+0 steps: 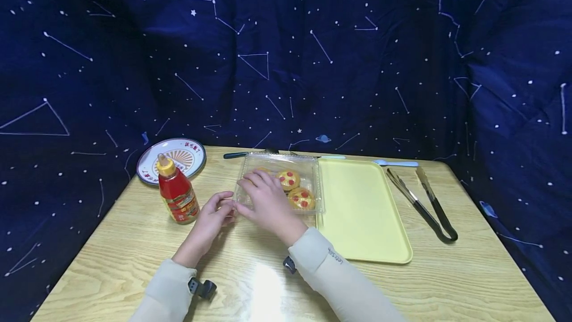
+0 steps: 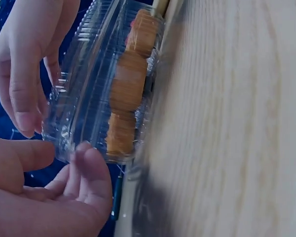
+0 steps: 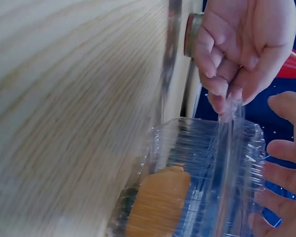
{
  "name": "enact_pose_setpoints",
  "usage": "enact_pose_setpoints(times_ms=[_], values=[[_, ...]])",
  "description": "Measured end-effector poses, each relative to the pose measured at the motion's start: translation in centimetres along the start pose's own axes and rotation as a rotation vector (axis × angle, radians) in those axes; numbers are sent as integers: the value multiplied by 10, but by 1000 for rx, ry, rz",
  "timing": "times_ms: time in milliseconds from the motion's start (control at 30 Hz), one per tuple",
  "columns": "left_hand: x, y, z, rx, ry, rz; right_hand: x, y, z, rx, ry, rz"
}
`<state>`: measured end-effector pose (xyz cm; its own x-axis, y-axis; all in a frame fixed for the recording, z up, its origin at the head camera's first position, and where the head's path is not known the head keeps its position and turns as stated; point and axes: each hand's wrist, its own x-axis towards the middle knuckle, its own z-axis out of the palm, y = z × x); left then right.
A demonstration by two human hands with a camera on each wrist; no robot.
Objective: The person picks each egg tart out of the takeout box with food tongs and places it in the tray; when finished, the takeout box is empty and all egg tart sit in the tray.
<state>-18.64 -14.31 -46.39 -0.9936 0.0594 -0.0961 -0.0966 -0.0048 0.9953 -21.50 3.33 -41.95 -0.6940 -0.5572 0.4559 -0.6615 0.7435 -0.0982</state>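
Note:
A clear plastic clamshell box (image 1: 319, 188) stands closed near the table's middle. Inside it lie several small round pizzas (image 1: 301, 199) with red spots; their orange-brown sides show in the left wrist view. At the box's near left corner, my left hand (image 1: 213, 220) pinches the plastic rim between thumb and fingers, plainest in the right wrist view. Over the lid's left part lies my right hand (image 1: 270, 205), its fingers extended across the top and its thumb close to the left hand's fingertips. It hides part of the pizzas in the head view.
A red sauce bottle (image 1: 180, 198) with a yellow cap stands left, before a patterned plate (image 1: 194, 149). Right of the box lies a yellow tray (image 1: 362, 212), partly beside its wall. Black-handled tongs (image 1: 431, 212) and a light blue fork (image 1: 397, 163) lie farther right.

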Motion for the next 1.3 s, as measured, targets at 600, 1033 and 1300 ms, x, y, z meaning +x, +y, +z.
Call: enact_pose_setpoints(times_ms=[600, 1033, 1300], values=[[13, -21, -20, -434, -169, -117, 6, -6, 17, -88, -133, 103], [24, -32, -28, -573, -300, -115, 1, -9, 28, -148, -89, 117], [24, -35, -24, -581, -253, -90, -2, -12, 37, -200, -10, 116]])
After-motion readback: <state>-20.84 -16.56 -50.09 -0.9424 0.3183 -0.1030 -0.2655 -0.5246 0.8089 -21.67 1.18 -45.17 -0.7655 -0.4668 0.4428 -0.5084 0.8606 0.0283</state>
